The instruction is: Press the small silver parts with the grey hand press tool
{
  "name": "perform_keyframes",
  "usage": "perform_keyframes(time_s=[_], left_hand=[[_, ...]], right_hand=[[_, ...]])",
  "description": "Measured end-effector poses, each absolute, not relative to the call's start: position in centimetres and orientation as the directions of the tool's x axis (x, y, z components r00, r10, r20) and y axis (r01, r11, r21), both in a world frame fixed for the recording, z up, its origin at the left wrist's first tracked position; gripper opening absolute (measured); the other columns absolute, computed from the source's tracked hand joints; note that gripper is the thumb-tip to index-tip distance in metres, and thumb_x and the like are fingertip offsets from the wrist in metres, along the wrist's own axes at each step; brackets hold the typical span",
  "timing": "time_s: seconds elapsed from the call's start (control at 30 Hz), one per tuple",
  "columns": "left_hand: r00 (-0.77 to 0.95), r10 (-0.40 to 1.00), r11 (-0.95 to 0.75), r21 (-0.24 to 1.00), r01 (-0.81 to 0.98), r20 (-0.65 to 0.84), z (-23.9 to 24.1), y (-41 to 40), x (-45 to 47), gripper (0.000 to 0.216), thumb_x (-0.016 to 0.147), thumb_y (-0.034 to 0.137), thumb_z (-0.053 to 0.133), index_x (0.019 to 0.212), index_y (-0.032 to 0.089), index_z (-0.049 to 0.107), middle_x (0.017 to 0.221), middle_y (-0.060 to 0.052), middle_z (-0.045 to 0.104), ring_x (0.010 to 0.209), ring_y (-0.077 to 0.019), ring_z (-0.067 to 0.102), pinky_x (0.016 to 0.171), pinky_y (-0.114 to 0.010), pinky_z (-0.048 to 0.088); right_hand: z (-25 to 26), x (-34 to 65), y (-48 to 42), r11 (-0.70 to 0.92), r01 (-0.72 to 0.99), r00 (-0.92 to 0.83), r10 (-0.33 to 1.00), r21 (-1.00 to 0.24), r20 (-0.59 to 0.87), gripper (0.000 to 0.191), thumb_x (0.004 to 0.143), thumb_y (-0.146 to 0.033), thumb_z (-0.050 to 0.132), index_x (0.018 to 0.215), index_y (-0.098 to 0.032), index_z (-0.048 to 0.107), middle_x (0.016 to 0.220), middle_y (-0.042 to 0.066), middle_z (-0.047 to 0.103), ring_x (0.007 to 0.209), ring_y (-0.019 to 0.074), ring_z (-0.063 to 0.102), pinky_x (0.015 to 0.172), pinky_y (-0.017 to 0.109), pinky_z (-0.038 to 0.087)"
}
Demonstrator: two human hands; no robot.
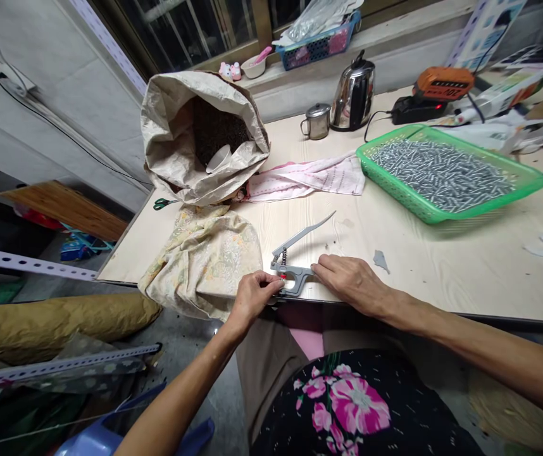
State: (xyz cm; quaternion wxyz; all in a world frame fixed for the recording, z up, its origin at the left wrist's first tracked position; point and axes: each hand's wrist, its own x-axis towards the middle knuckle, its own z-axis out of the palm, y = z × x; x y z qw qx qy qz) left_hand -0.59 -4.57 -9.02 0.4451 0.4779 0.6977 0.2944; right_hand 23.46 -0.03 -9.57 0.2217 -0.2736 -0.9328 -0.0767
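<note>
At the near edge of the pale wooden table [442, 266], a grey metal hand press [293, 273] with a long raised lever lies between both hands: the left hand [252, 296] pinches its left end with fingertips pressed together, and the right hand [350, 280] rests flat, fingers extended, touching its right end. To the far right a green basket [532, 180] holds small silvery metal pieces, and beyond it sits an orange device [443, 82] whose dark label appears to read "20", the rest too blurred to make out. On the far left stands an open paper sack [171, 133], with a steel kettle [354, 92] further back.
</note>
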Motion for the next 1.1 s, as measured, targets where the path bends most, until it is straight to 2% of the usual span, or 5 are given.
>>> perform_keyframes(time_s=[0.23, 0.6, 0.8, 1.0, 1.1], left_hand=[[-0.101, 0.895, 0.443, 0.835, 0.326, -0.435, -8.6, -4.0, -0.6, 0.035, 0.063, 0.043, 0.074, 0.073, 0.010, 0.071, 0.062, -0.002, 0.066, 0.054, -0.0125, 0.057, 0.051, -0.022, 0.043], [-0.085, 0.913, 0.364, 0.702, 0.612, -0.400, -7.6, -3.4, 0.0, 0.028, 0.068, 0.038, 0.064, 0.067, 0.011, 0.071, 0.057, 0.000, 0.062, 0.056, -0.0117, 0.052, 0.054, -0.022, 0.035], [-0.068, 0.873, 0.412, 0.657, 0.632, -0.482, -7.4, -2.7, -0.1, 0.024, 0.068, 0.035, 0.064, 0.062, 0.012, 0.066, 0.052, 0.002, 0.054, 0.052, -0.0096, 0.045, 0.050, -0.021, 0.030], [-0.060, 0.793, 0.523, 0.626, 0.578, -0.607, -6.9, -1.8, 0.1, 0.023, 0.064, 0.034, 0.067, 0.055, 0.014, 0.059, 0.045, 0.004, 0.048, 0.045, -0.0085, 0.039, 0.046, -0.022, 0.025], [-0.055, 0.773, 0.546, 0.619, 0.564, -0.632, -6.7, -1.6, 0.3, 0.027, 0.062, 0.036, 0.070, 0.052, 0.015, 0.056, 0.043, 0.004, 0.046, 0.044, -0.0080, 0.038, 0.046, -0.022, 0.024]], right_hand=[[-10.1, 23.5, 0.3, 0.839, 0.544, -0.757, 0.489, 0.003, 0.434, 0.020, 0.095, -0.008, 0.045, 0.080, -0.016, 0.057, 0.074, 0.002, 0.052, 0.062, 0.0137, 0.041, 0.057, 0.030, 0.029], [-10.7, 23.4, 0.9, 0.839, 0.543, -0.763, 0.487, 0.013, 0.425, 0.023, 0.097, -0.010, 0.042, 0.081, -0.016, 0.057, 0.076, 0.003, 0.054, 0.064, 0.0141, 0.043, 0.056, 0.031, 0.025], [-10.6, 23.3, 1.5, 0.828, 0.547, -0.772, 0.556, -0.124, 0.309, 0.024, 0.099, -0.017, 0.041, 0.082, -0.015, 0.058, 0.079, 0.003, 0.055, 0.067, 0.0140, 0.044, 0.056, 0.029, 0.025], [-9.7, 23.6, 1.8, 0.798, 0.554, -0.787, 0.595, -0.236, 0.165, 0.025, 0.100, -0.022, 0.040, 0.087, -0.016, 0.061, 0.087, 0.005, 0.059, 0.072, 0.0153, 0.050, 0.062, 0.029, 0.033], [-9.3, 24.1, 2.7, 0.798, 0.527, -0.792, 0.586, -0.291, 0.172, 0.028, 0.099, -0.039, 0.047, 0.100, -0.016, 0.063, 0.107, 0.011, 0.061, 0.091, 0.0202, 0.055, 0.076, 0.032, 0.041]])
